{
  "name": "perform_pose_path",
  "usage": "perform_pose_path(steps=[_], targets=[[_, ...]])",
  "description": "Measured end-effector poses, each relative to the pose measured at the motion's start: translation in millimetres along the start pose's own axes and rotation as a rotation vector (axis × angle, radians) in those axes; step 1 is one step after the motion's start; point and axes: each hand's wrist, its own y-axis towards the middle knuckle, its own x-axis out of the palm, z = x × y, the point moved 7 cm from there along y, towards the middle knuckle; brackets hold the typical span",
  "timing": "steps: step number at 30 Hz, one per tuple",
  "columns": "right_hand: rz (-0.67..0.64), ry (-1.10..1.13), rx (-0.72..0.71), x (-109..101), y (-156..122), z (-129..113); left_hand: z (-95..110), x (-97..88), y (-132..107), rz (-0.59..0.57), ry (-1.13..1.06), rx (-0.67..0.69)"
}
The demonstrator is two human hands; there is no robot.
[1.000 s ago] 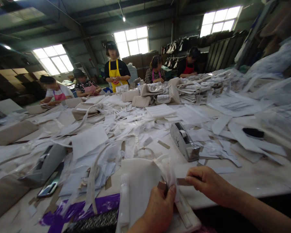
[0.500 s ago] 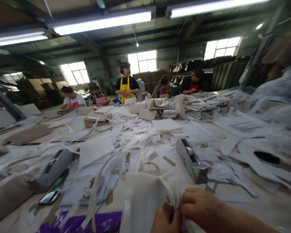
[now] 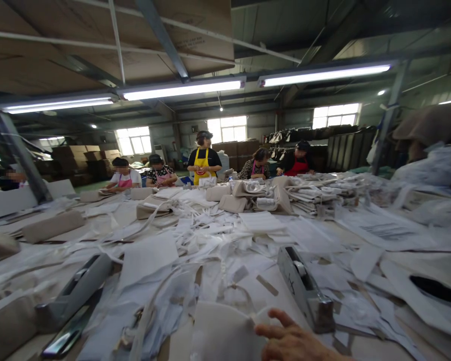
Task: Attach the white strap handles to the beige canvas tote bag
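My right hand (image 3: 291, 338) is at the bottom edge, its fingers apart and stretched toward the left. Its fingertips are at the right edge of a pale, cream-coloured bag-like piece (image 3: 221, 331), whose lower part is cut off by the frame. I cannot tell whether the fingertips press on it. My left hand is out of view. Just beyond my right hand stands a grey tape dispenser (image 3: 302, 288). A strip of brown tape or card (image 3: 266, 285) lies near it.
A second tape dispenser (image 3: 75, 291) and a phone (image 3: 62, 343) lie at left. White paper scraps (image 3: 210, 228) cover the table, with beige bags (image 3: 244, 195) piled farther back. Several people work across the table, one in a yellow apron (image 3: 201, 165). A dark oval object (image 3: 434, 290) lies at right.
The view has tilted up, so the table sits lower in it. My left hand has dropped out of view. My right hand's closed fingers have spread apart.
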Motion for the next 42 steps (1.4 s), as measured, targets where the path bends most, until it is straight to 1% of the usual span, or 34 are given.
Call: perform_pose_path(steps=[2, 3, 4, 5, 6, 8, 10, 11, 13, 16, 18, 20, 23, 27, 29, 32, 34, 36, 39, 42], targets=[[0.005, 0.080, 0.020, 21.2, -8.3, 6.1, 0.0, 0.7, 1.9, -0.013, -0.092, -0.016], [0.004, 0.113, 0.046, 26.3, -10.8, 8.4, 3.3, 1.4, 1.0, -0.034, -0.112, 0.000], [-0.004, 0.141, 0.079, 26.7, -11.5, 9.5, 7.7, 2.3, -1.3, -0.057, -0.105, 0.024], [-0.013, 0.171, 0.111, 22.2, -10.4, 8.6, 12.5, 3.1, -5.0, -0.079, -0.072, 0.056], [-0.022, 0.210, 0.144, 13.4, -7.7, 6.2, 17.0, 3.8, -10.1, -0.095, -0.013, 0.097], [-0.048, 0.320, 0.211, -11.1, 0.1, -2.2, 20.7, 5.5, -23.5, -0.113, 0.120, 0.162], [-0.032, 0.432, 0.322, -37.1, 6.6, -6.9, 15.0, 7.2, -38.0, -0.120, 0.205, 0.160], [-0.029, 0.461, 0.350, -46.5, 8.9, -9.3, 10.8, 8.6, -44.6, -0.130, 0.222, 0.152], [-0.016, 0.494, 0.371, -56.2, 10.5, -11.7, 5.2, 11.3, -54.5, -0.144, 0.225, 0.165], [-0.028, 0.535, 0.382, -50.7, 6.5, -10.4, 6.0, 11.7, -59.3, -0.120, 0.227, 0.251], [-0.060, 0.567, 0.394, -43.7, 3.0, -8.2, 4.8, 10.7, -57.8, -0.111, 0.254, 0.243], [-0.098, 0.590, 0.412, -40.3, 1.1, -5.5, 3.0, 10.5, -56.0, -0.127, 0.306, 0.212], [-0.141, 0.599, 0.407, -43.2, 3.2, -3.1, 3.3, 9.0, -55.7, -0.143, 0.341, 0.209], [-0.158, 0.573, 0.377, -47.2, 7.7, -2.7, 1.4, 5.6, -56.2, -0.136, 0.347, 0.219], [-0.163, 0.574, 0.409, -43.6, 6.1, -1.1, -1.0, 4.3, -56.5, -0.129, 0.359, 0.201], [-0.141, 0.608, 0.510, -34.7, -1.3, 3.4, -1.4, 4.1, -57.4, -0.124, 0.395, 0.179], [-0.110, 0.638, 0.571, -29.8, -6.8, 5.9, 1.1, 5.8, -58.1, -0.133, 0.428, 0.190], [-0.080, 0.654, 0.596, -28.0, -10.1, 7.2, 4.0, 8.4, -58.5, -0.150, 0.475, 0.218], [-0.083, 0.640, 0.552, -30.6, -9.1, 6.7, 5.5, 12.0, -58.5, -0.175, 0.586, 0.261], [-0.104, 0.596, 0.418, -39.7, -3.6, 3.1, 5.2, 12.8, -58.4, -0.176, 0.674, 0.266]])
